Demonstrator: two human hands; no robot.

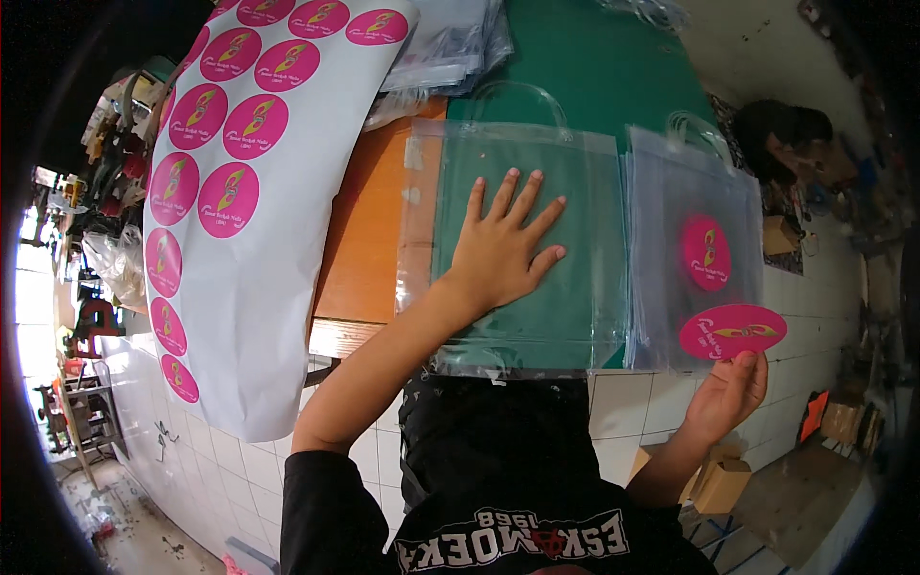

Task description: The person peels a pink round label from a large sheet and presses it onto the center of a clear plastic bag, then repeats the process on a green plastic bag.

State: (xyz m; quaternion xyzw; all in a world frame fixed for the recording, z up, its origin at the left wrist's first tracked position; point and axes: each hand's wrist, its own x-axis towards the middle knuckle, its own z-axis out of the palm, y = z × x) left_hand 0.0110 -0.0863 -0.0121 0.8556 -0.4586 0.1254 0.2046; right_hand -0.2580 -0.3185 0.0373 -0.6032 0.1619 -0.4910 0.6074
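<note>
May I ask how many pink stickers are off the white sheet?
2: one pink sticker on the stacked clear bags, another pink sticker in the right hand. More may be hidden in the stack.

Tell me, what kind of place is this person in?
It looks like a small workshop, maybe for making bags, though I can't be sure. You can see a big white sheet of round pink stickers, a stack of clear plastic bags with handles, and cardboard boxes.
</note>
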